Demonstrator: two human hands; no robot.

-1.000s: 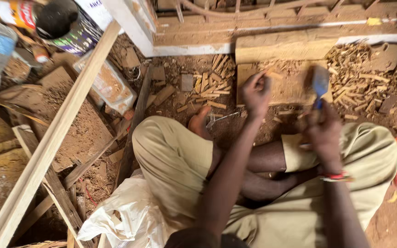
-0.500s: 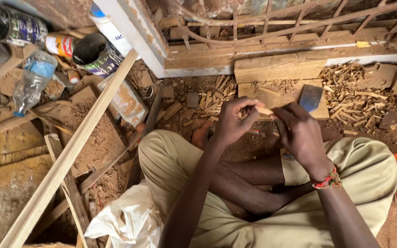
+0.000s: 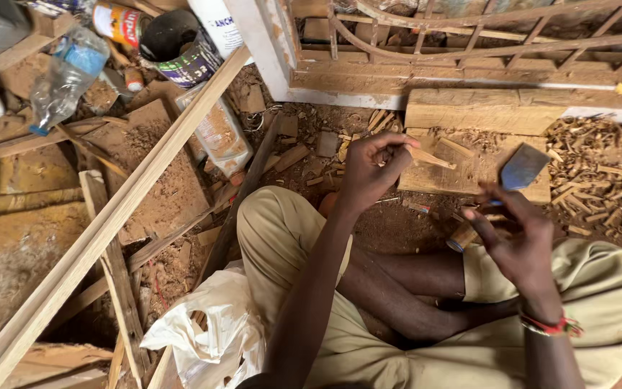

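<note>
Labelled cans (image 3: 181,54), bottles (image 3: 219,137) top left

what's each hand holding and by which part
Left hand pinches a small wooden peg at its near end; right hand holds a chisel by its handle.

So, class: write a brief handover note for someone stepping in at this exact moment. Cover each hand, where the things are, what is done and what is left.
Left hand: shut on a small wooden stick, held over the wooden block.
Right hand: shut on a broad chisel, blade up, clear of the stick.
Done: wood chips lie heaped beside the block.
Left: the stick looks only part shaped; how much remains cannot be told.
</note>
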